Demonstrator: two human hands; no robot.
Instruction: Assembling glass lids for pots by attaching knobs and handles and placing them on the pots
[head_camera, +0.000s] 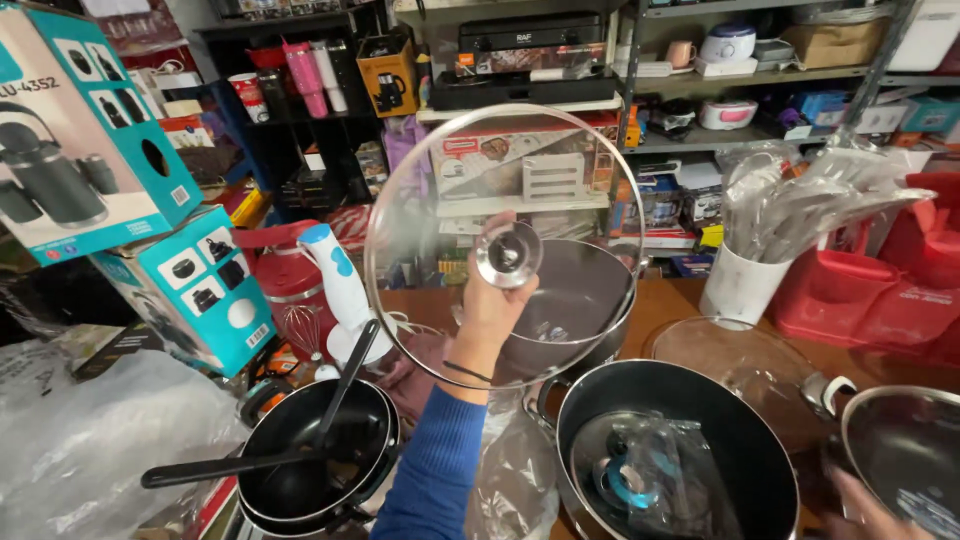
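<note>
Blue knit sleeve (435, 470), ribbed at the cuff, rises from the lower edge to the left hand (492, 300), a thin dark band at the wrist. Fingers pinched on the clear round knob (508, 253) of a glass lid (420, 200): large, circular, transparent, metal-rimmed, held upright and raised above the brown bench (670, 300).

Behind the lid, a grey bowl-shaped pot (585, 290), smooth inside. Below it, a deep black non-stick pot (740, 440) with a plastic-wrapped small lid and blue fitting lying in it. Lower left, stacked black frying pans (300, 470), long matte handles crossing them.

Right hand (865, 510), only partly in view at the lower right corner, touching a shiny steel pan (905, 450); whether its fingers are closed cannot be told. Second glass lid (740, 365) flat on the bench nearby.

White cup of plastic-wrapped grey utensils (740, 285); white-and-blue hand blender (335, 270); teal cardboard boxes (190, 290); crumpled clear plastic (90, 440).
</note>
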